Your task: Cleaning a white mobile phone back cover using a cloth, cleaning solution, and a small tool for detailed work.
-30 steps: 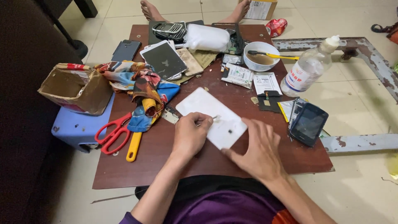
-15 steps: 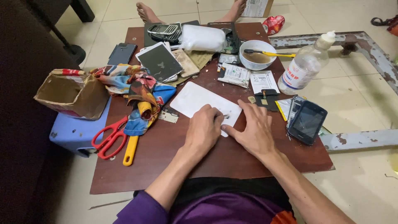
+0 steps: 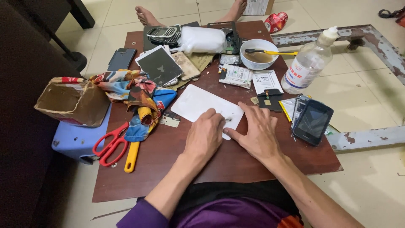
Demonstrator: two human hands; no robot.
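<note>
Both hands rest on a white flat panel (image 3: 202,105) lying near the middle of the brown tabletop (image 3: 168,169). The left hand (image 3: 205,137) has its fingers curled down, pinching at something tiny on the panel's near edge, too small to tell. The right hand (image 3: 255,133) lies flat with fingers spread, beside a dark phone (image 3: 313,122).
</note>
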